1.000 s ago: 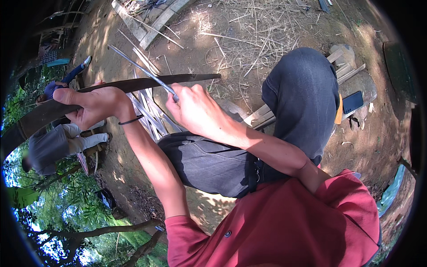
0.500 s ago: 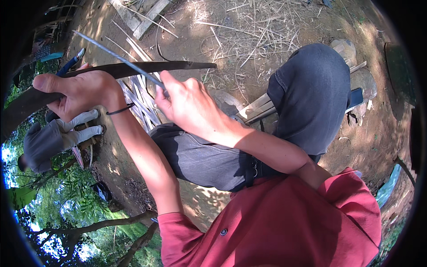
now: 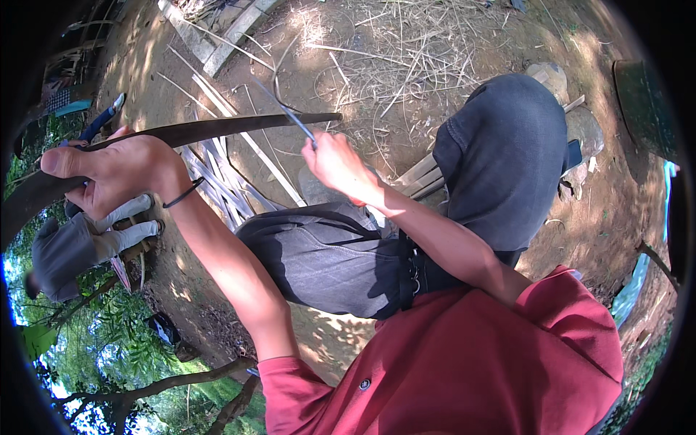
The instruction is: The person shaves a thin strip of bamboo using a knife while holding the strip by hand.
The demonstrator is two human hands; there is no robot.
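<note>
My left hand point(image 3: 119, 170) is wrapped round a long, dark, curved strip that looks like a wooden bow limb point(image 3: 225, 127), with the thumb stretched along it. The limb narrows to a tip at the right and runs out of view at the left. In my right hand point(image 3: 335, 161), closed fingers grip the near end of a thin grey metal rod point(image 3: 284, 107), shaped like a slim round file. The rod crosses the limb close to its tip; whether the two touch I cannot tell. A dark band circles my left wrist.
Pale split strips point(image 3: 221, 174) lie beyond my leg, with scattered shavings point(image 3: 413, 54) farther off. Boards point(image 3: 239, 32) rest on the dirt at the back. A phone-like dark object point(image 3: 573, 155) is beside my knee. Another person point(image 3: 65, 246) is at the left.
My right hand has moved to the right and slightly away with the rod, which now crosses nearer the limb's tip. My left hand and the limb have shifted slightly left and down in view.
</note>
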